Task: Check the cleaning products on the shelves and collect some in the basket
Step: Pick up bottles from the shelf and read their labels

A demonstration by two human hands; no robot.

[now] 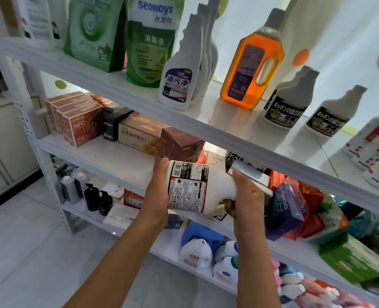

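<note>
The white bottle point(197, 187) lies sideways in front of the shelves, back label up, held at both ends. The left hand point(159, 192) wraps its base; the right hand point(246, 196) curls round the neck, both clamped on it. To check it well, I would keep the label square to the eyes and steady, turning it by the neck only. Just beyond the grip runs the front edge of the upper shelf point(217, 130); behind it sit a brown box point(179, 143) and a purple pack point(286, 207). Open room lies toward the body, over the floor point(28, 252). No basket is in view.
</note>
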